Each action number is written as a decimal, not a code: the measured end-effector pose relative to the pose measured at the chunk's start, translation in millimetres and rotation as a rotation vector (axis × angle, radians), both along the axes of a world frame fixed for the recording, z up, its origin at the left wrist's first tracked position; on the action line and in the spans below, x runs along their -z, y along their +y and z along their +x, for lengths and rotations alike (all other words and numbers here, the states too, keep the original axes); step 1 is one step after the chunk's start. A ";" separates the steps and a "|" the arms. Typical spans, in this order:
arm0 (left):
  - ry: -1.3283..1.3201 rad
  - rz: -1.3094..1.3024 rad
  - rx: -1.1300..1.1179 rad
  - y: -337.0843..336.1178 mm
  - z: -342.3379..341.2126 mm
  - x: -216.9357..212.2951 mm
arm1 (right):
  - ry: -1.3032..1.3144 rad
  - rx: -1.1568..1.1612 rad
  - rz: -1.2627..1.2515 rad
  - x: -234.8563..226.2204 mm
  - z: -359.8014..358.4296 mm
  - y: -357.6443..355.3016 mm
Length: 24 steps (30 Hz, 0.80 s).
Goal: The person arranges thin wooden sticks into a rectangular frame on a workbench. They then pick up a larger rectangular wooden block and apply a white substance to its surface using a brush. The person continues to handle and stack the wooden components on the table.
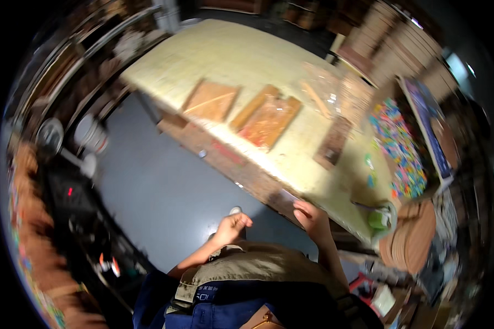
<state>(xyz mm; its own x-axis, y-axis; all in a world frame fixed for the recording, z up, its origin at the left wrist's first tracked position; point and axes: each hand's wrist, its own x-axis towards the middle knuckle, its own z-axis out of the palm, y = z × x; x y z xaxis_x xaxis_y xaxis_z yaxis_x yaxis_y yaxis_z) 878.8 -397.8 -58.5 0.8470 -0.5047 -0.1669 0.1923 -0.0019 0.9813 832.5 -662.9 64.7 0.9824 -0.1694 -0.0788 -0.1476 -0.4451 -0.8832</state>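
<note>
My left hand (pixel 233 227) is over the floor in front of my body, its fingers curled closed; anything inside them is hidden. At the table's near edge, my right hand (pixel 311 216) pinches a small flat pale piece (pixel 288 196), too blurred to name. Across the pale yellow tabletop (pixel 225 52) lie a flat wooden board (pixel 211 101) with a thin strip across it and a wooden frame (pixel 289 122) with clear plastic between its rails. Closer to my right hand is a dark brown block (pixel 333 141).
On the right stand an open box (pixel 442 164) of small colourful pieces (pixel 398 148) and a green container (pixel 377 220) at the table corner. Clear plastic bags (pixel 326 90) lie behind. Left are a white bucket (pixel 90 134) and shelving (pixel 115 33); stacked brown discs (pixel 409 241) stand below right.
</note>
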 end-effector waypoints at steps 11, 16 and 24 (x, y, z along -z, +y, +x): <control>-0.796 0.263 0.143 -105.1 188.1 -34.5 | 0.132 0.399 -0.207 11.0 40.0 -45.4; -0.906 0.231 -0.044 -175.6 212.7 -57.8 | 0.019 0.677 -0.686 48.6 144.1 -94.5; -0.556 0.253 0.090 -278.1 219.7 -15.1 | -0.013 0.557 -0.396 91.8 172.6 -125.1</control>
<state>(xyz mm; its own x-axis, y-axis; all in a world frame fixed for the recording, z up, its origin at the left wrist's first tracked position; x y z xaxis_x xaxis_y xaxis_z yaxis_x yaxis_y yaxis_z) 1098.6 -675.9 -43.4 0.7977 -0.5804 0.1635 -0.3595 -0.2401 0.9017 1005.1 -787.9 -27.1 0.7405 -0.6639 0.1046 -0.4391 -0.5957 -0.6726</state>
